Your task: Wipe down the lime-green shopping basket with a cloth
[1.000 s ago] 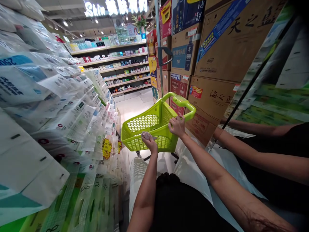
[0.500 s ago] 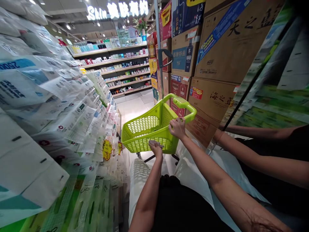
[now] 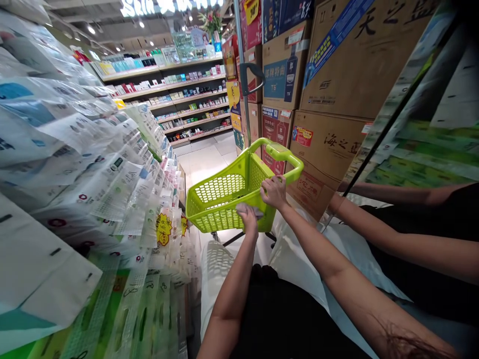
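A bright green plastic shopping cart [image 3: 266, 220] with perforated basket walls stands in front of me, turned at an angle. My right hand [image 3: 274, 192] is closed over the top edge of its near side, close to the handle [image 3: 281, 153]. Bunched in my left hand [image 3: 248, 220] is a greyish cloth [image 3: 256, 210], held up against the cart's near wall. The fingers of that hand are partly hidden by the cloth. No goods show in the visible part of the basket.
Stacked plastic-wrapped packs [image 3: 101, 184] crowd my left side. Tall cardboard boxes [image 3: 337, 65] rise at the right, beside a mirrored panel [image 3: 407, 164] reflecting my arms. A metal pole [image 3: 239, 45] stands behind the cart. Farther off are shelves [image 3: 194, 80] of small products and pale floor tiles [image 3: 209, 154].
My left hand has moved right and slightly up along the cart's near wall with the cloth. My right hand stays on the edge. The view has tilted down a little.
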A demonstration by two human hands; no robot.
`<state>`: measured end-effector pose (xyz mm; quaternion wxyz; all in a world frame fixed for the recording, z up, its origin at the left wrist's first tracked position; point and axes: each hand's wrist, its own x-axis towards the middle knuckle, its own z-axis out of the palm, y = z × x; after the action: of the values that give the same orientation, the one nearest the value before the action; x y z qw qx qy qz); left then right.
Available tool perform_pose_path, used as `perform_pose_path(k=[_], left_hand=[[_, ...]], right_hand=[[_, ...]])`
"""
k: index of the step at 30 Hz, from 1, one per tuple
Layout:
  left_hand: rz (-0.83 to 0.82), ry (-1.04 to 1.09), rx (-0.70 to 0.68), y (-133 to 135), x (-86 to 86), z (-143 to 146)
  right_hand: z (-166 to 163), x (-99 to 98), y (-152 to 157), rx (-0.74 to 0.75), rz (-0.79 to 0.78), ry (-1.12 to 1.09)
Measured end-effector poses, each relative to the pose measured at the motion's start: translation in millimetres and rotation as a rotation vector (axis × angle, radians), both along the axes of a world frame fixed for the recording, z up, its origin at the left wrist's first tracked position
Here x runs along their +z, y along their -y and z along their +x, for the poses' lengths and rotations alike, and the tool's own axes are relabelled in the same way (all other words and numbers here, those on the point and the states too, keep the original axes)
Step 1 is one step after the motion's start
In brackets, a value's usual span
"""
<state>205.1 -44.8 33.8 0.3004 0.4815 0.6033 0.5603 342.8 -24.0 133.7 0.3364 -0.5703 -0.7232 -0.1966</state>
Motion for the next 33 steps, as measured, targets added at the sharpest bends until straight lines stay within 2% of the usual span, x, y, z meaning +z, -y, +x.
perform_pose_path(k=[3,5,11,14,16,18,21,23,26,29,31,33], left_hand=[[0.185,-0.176,-0.024,0.0,24.2,0.9],[0.253,-0.305,-0.009,1.6,33.2,-10.0],[0.224,-0.573,0.181,3.8,35.2,-73.7],[0.169,-0.586,0.276,1.0,37.2,-92.8],[0.146,-0.559,0.316,-2.5,39.4,-89.5],[0.165,-0.554,0.272,-6.3,41.3,-73.9],[0.230,-0.581,0.120,-10.0,43.9,-45.3],[0.248,-0.587,0.062,-10.1,44.8,-38.1],[0.240,-0.594,0.060,-7.0,42.6,-56.3],[0.217,-0.593,0.147,-1.9,36.9,-91.8],[0.204,-0.592,0.221,0.3,33.3,-107.2],[0.192,-0.610,0.275,0.5,30.6,-107.7]], right_hand=[[1.8,0.9,2.0,0.001,-0.015,0.003],[2.8,1.4,3.8,0.002,-0.023,0.011],[4.9,-1.1,6.7,0.017,-0.024,0.022],[4.0,-2.6,4.8,0.024,-0.030,0.014],[2.1,-2.8,2.5,0.026,-0.034,0.012],[0.3,-2.4,-0.4,0.022,-0.035,0.008],[1.0,-1.6,-4.9,0.021,-0.035,0.012],[5.6,-1.5,-7.5,0.041,-0.034,0.022],[18.1,-1.4,-10.7,0.090,-0.041,0.017],[31.0,-0.6,-15.1,0.109,-0.058,-0.006],[33.8,-0.1,-18.6,0.086,-0.062,-0.021],[28.7,-0.9,-20.7,0.023,-0.049,-0.042]])
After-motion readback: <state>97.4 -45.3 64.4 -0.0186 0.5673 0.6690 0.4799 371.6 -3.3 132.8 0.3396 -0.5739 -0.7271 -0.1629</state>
